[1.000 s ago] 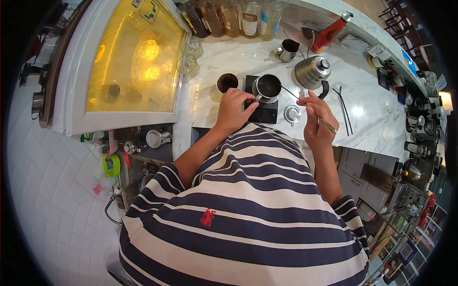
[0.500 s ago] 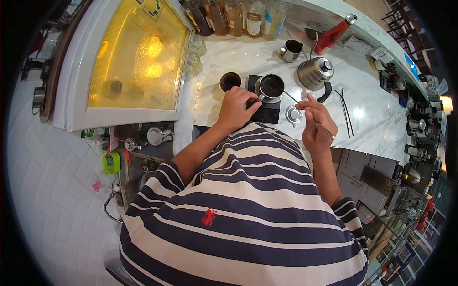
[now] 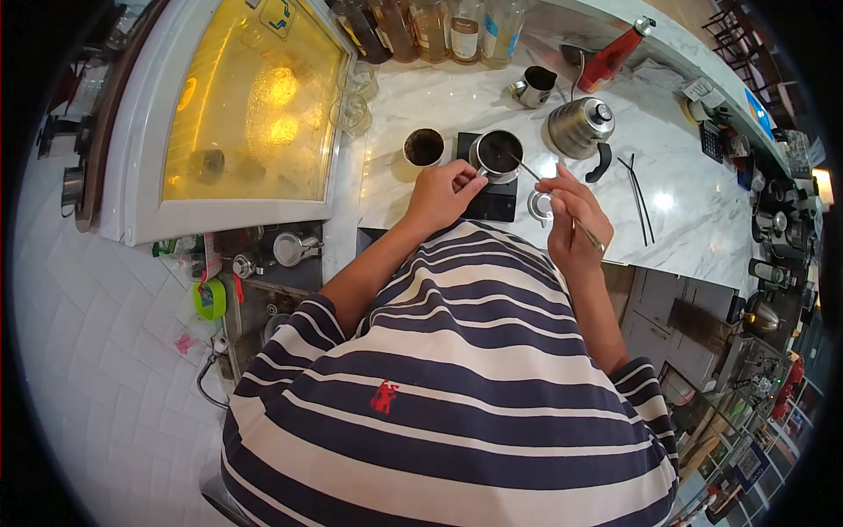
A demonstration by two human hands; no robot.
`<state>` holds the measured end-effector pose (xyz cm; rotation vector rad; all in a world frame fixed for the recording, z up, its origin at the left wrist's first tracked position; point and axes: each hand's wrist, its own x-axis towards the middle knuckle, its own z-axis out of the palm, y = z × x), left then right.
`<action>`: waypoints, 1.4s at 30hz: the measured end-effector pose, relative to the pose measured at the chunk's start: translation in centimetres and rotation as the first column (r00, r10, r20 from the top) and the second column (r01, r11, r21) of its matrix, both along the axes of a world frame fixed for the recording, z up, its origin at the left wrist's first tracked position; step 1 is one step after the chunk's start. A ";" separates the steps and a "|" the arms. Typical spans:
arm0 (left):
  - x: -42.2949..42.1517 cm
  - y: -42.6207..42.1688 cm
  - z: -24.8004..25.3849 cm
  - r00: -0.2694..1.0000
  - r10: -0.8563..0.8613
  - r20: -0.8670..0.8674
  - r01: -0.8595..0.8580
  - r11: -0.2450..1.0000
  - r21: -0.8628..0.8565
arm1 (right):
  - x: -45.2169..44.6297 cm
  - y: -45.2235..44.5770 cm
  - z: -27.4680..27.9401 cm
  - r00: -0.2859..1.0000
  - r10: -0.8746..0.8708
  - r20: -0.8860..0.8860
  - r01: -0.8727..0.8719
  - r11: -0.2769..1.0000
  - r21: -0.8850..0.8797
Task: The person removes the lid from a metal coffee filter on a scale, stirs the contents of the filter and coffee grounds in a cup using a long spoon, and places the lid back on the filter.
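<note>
A metal cup (image 3: 482,158) with dark coffee-like contents (image 3: 497,151) stands on a black scale (image 3: 497,207). My left hand (image 3: 444,195) pinches the cup's small side handle between thumb and fingers. In my right hand (image 3: 578,218) is a long, thin stirring spoon (image 3: 528,168), slanting down to the left with its tip in the cup. The tip itself is hidden in the dark contents. Beside my right fingers lies a small round metal piece (image 3: 539,207), perhaps a lid. Left of the metal cup is a pale cup (image 3: 423,162) holding dark grounds.
A gooseneck kettle (image 3: 575,129) and a small steel pitcher (image 3: 532,88) stand behind on the marble counter. Two thin black sticks (image 3: 638,202) lie at the right. Several bottles (image 3: 464,37), a red bottle (image 3: 615,58) and glasses (image 3: 353,114) line the back, near a yellow-lit glass-fronted cabinet (image 3: 250,114).
My right hand has shifted slightly left and down with the spoon, whose tip now sits nearer the cup's middle. The left hand keeps its hold on the handle.
</note>
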<state>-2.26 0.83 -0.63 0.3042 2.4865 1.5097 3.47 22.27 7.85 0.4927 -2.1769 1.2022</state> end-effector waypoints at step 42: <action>0.4 1.1 -3.6 0.956 0.025 0.292 -0.146 0.906 0.398 | 0.5 0.3 -0.1 0.998 -0.066 0.013 0.066 0.998 0.020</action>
